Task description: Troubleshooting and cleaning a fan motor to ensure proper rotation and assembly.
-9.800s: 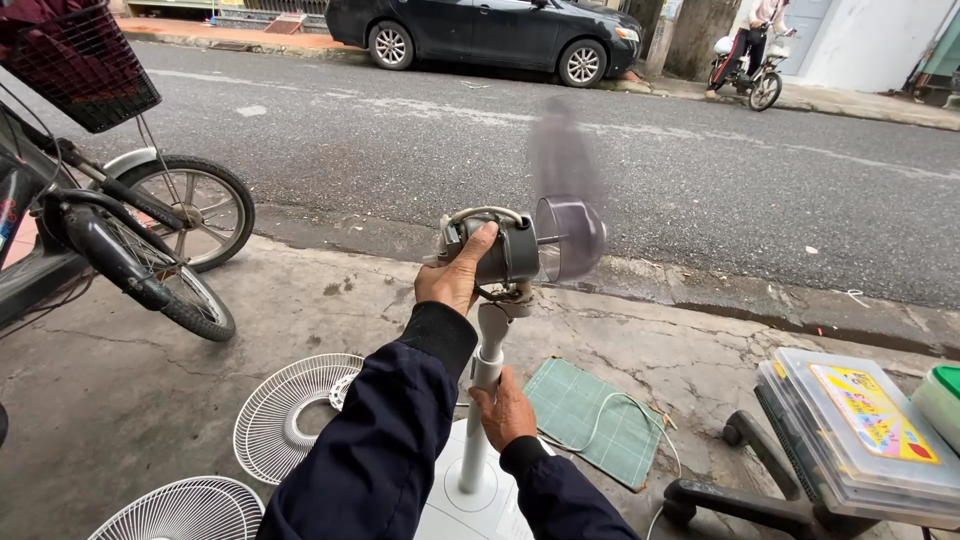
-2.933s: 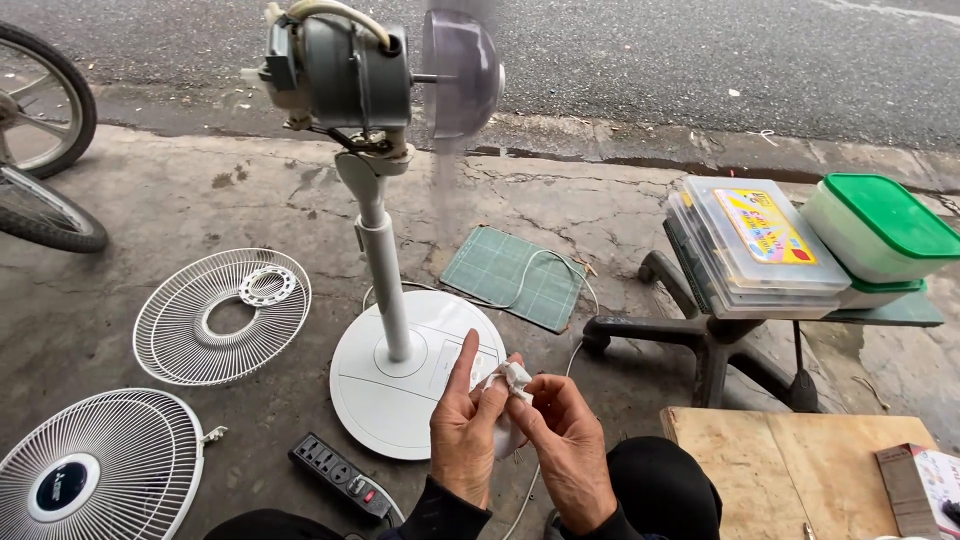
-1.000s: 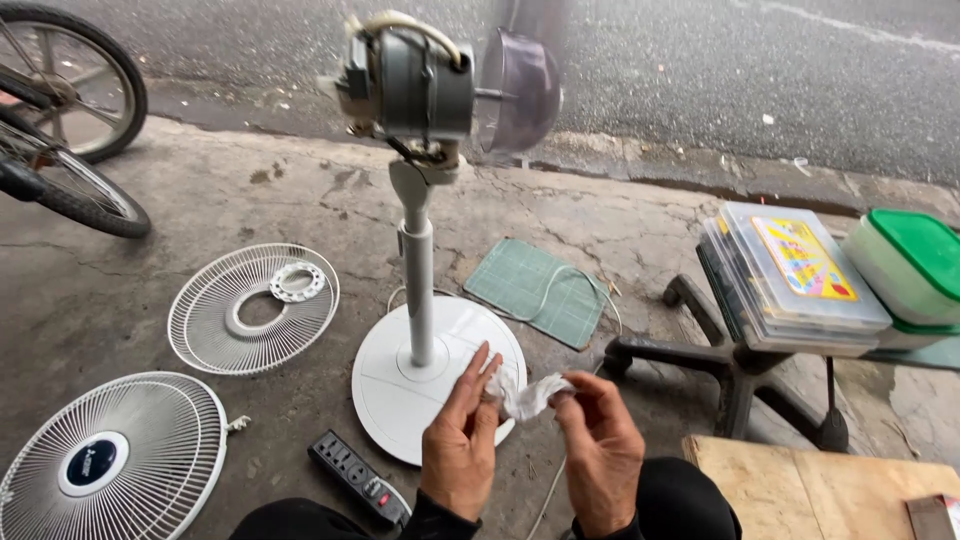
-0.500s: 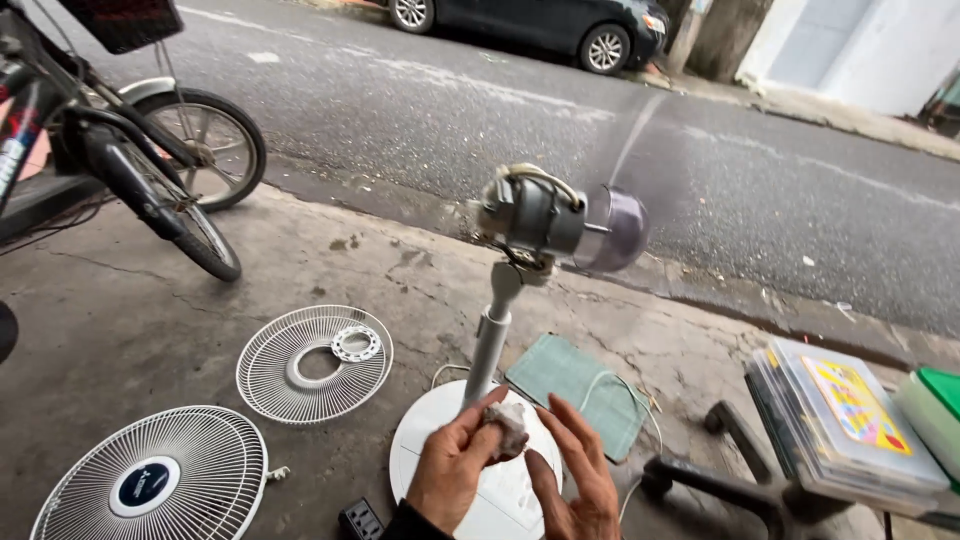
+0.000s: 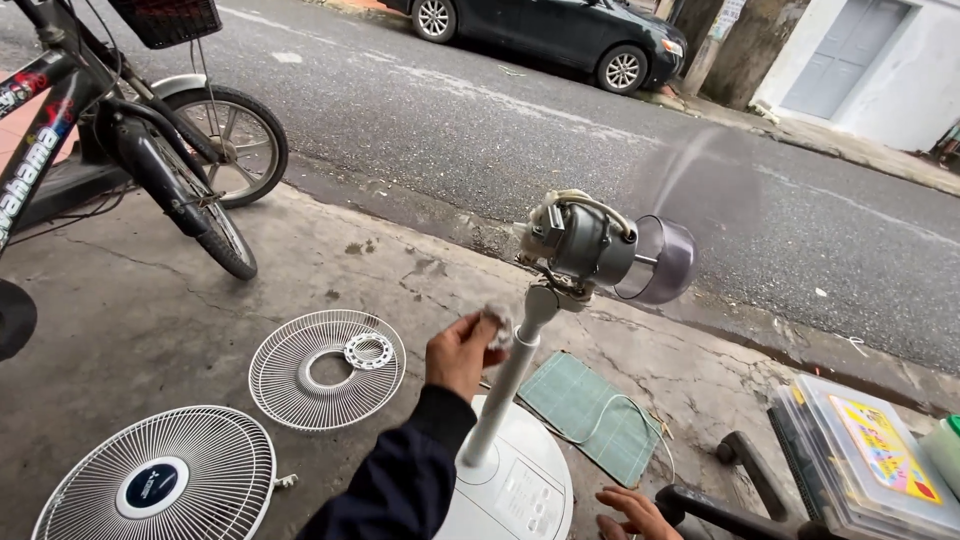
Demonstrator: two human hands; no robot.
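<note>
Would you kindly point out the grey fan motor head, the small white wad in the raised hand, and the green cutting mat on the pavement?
Grey fan motor head [image 5: 583, 245], head view, housing side.
Small white wad [image 5: 497, 322], head view, its middle.
Green cutting mat [image 5: 590, 412], head view, flat centre.

Two fan grilles [image 5: 327, 368], bicycle [image 5: 130, 140], green mat [image 5: 590, 415], perhaps cloth; parked car [image 5: 540, 30].

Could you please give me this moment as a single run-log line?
left hand: holds small white wad against fan pole | right hand: low, empty | fan blades: blurred | grilles: on ground
</note>
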